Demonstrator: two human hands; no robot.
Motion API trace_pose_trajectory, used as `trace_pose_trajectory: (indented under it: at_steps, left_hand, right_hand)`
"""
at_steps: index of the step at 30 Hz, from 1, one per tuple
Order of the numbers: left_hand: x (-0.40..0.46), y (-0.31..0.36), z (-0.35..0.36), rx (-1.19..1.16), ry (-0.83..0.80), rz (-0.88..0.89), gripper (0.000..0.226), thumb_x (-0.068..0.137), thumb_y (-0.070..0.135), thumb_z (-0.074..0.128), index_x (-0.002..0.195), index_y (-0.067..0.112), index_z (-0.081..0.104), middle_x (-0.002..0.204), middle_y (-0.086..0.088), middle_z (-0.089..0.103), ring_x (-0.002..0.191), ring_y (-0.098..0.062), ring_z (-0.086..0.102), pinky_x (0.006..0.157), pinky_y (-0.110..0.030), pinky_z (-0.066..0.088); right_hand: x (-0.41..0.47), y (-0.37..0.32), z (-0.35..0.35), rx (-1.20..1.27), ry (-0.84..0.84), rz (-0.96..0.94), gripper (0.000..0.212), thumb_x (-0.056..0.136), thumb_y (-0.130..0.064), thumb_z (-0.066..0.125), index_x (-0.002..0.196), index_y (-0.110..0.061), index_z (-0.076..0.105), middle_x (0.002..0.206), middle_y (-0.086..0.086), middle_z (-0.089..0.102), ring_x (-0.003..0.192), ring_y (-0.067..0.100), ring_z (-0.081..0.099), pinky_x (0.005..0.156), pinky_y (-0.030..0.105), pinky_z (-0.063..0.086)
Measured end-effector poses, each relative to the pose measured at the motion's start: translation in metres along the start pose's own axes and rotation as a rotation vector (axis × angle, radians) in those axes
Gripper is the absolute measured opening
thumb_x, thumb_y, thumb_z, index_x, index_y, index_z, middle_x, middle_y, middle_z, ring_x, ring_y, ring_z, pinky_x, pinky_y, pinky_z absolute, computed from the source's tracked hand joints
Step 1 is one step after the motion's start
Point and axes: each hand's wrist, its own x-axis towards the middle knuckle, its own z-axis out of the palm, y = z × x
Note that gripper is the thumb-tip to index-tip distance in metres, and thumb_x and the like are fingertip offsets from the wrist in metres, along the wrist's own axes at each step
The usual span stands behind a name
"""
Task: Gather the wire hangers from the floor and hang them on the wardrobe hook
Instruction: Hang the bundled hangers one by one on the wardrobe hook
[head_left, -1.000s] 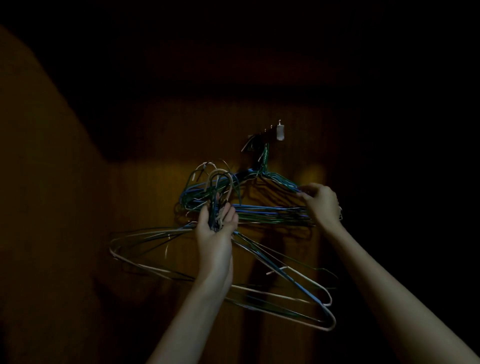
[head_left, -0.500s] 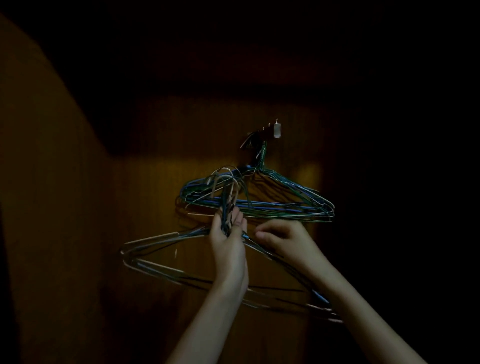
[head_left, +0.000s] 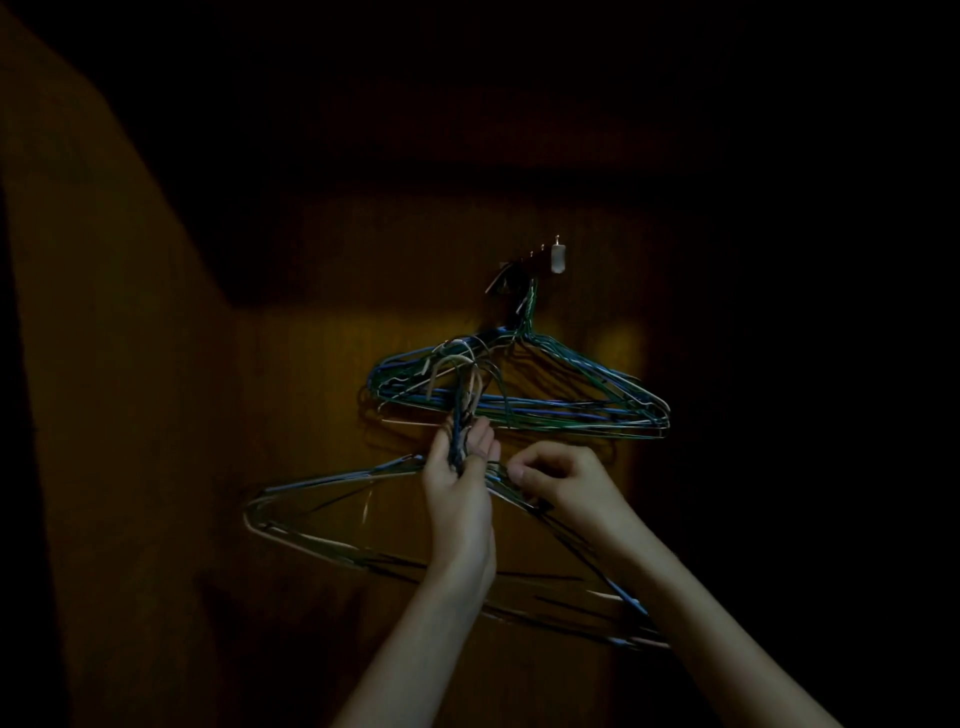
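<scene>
A bunch of blue, green and white wire hangers (head_left: 561, 410) hangs from the wardrobe hook (head_left: 524, 270) on the dark wooden panel. Below it I hold a second bundle of wire hangers (head_left: 332, 519), tilted down to the right. My left hand (head_left: 460, 483) grips this bundle at the necks, its hooks sticking up in front of the hung bunch. My right hand (head_left: 566, 480) is just right of the left, fingers curled and pinching wires of the held bundle near the necks.
The scene is very dark. A small white fitting (head_left: 557, 259) sits at the right end of the hook rail. A wooden side panel (head_left: 104, 364) stands at the left.
My right hand left the right end of the hung bunch and came down to the held bundle beside my left hand. The held bundle has levelled and risen slightly.
</scene>
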Motion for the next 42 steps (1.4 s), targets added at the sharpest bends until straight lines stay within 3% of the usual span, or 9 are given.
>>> trace_pose_trajectory:
  at_steps: [4,7,11,15,25,33,36,38,42]
  left_hand:
    - [0.001,-0.002,-0.001,0.062,0.001,0.022,0.033,0.095,-0.007,0.038,0.116,0.016,0.048,0.116,-0.011,0.06,0.104,-0.017,0.06,0.092,-0.026,0.048]
    - [0.002,0.002,-0.004,-0.013,0.019,-0.002,0.039,0.096,-0.007,0.036,0.132,0.008,0.043,0.121,-0.015,0.057,0.101,-0.017,0.059,0.097,-0.029,0.044]
    - [0.005,0.008,-0.013,-0.007,0.012,0.023,0.046,0.097,-0.008,0.033,0.141,0.005,0.036,0.126,-0.017,0.054,0.104,-0.019,0.057,0.096,-0.027,0.042]
    - [0.006,0.006,-0.011,0.026,-0.013,0.033,0.043,0.096,-0.009,0.033,0.136,0.005,0.04,0.121,-0.017,0.056,0.104,-0.02,0.059,0.094,-0.029,0.044]
    - [0.006,0.006,-0.019,0.068,-0.057,-0.03,0.047,0.099,0.0,0.036,0.144,0.009,0.03,0.111,-0.013,0.06,0.087,-0.014,0.065,0.073,-0.023,0.058]
    - [0.014,0.025,-0.032,0.157,-0.066,0.083,0.031,0.099,0.001,0.034,0.123,0.015,0.048,0.108,-0.013,0.065,0.086,-0.014,0.069,0.075,-0.023,0.057]
    - [0.014,0.026,-0.032,0.19,-0.094,0.088,0.036,0.099,0.001,0.033,0.133,0.01,0.042,0.108,-0.013,0.064,0.087,-0.016,0.067,0.073,-0.022,0.058]
    - [0.01,0.021,-0.03,0.239,-0.13,0.08,0.037,0.099,0.002,0.034,0.134,0.01,0.042,0.107,-0.012,0.065,0.084,-0.014,0.069,0.07,-0.021,0.058]
    - [-0.008,0.006,-0.021,0.32,-0.234,0.047,0.03,0.097,0.003,0.04,0.122,0.018,0.046,0.092,-0.001,0.067,0.072,-0.009,0.07,0.066,-0.019,0.056]
  right_hand:
    - [0.003,0.003,0.0,0.003,0.108,0.007,0.02,0.091,-0.009,0.056,0.075,-0.02,0.062,0.071,-0.003,0.058,0.066,0.011,0.052,0.062,0.025,0.043]
    - [0.007,0.007,-0.015,-0.054,0.258,0.003,0.022,0.092,-0.011,0.054,0.076,-0.025,0.06,0.076,-0.008,0.058,0.074,0.01,0.054,0.072,0.029,0.044]
    - [0.005,0.009,-0.041,-0.112,0.387,-0.076,0.011,0.091,-0.013,0.055,0.085,-0.015,0.063,0.081,-0.009,0.059,0.076,0.003,0.054,0.064,0.012,0.044]
    - [0.004,0.011,-0.049,-0.147,0.467,-0.127,0.01,0.092,-0.014,0.055,0.092,-0.013,0.064,0.085,-0.011,0.059,0.081,0.0,0.054,0.069,0.014,0.042]
    - [0.01,0.003,-0.059,-0.038,0.377,-0.12,0.014,0.092,-0.011,0.053,0.09,-0.022,0.061,0.093,-0.011,0.06,0.078,0.0,0.052,0.06,0.008,0.043]
    - [-0.003,0.018,-0.059,-0.151,0.196,-0.083,0.016,0.091,-0.004,0.054,0.086,-0.018,0.059,0.087,-0.002,0.058,0.07,-0.002,0.051,0.058,0.005,0.039]
    - [-0.003,0.014,-0.061,-0.051,0.219,-0.054,0.018,0.093,-0.004,0.05,0.084,-0.018,0.058,0.083,-0.002,0.056,0.068,0.007,0.048,0.054,0.009,0.039]
    - [-0.001,0.008,-0.059,-0.018,0.207,-0.07,0.019,0.093,-0.004,0.049,0.085,-0.019,0.057,0.086,-0.002,0.056,0.071,0.008,0.05,0.06,0.017,0.042]
    - [0.008,-0.007,-0.047,-0.012,0.176,-0.143,0.021,0.091,-0.005,0.052,0.084,-0.023,0.059,0.085,-0.006,0.058,0.065,-0.004,0.054,0.06,0.019,0.045]
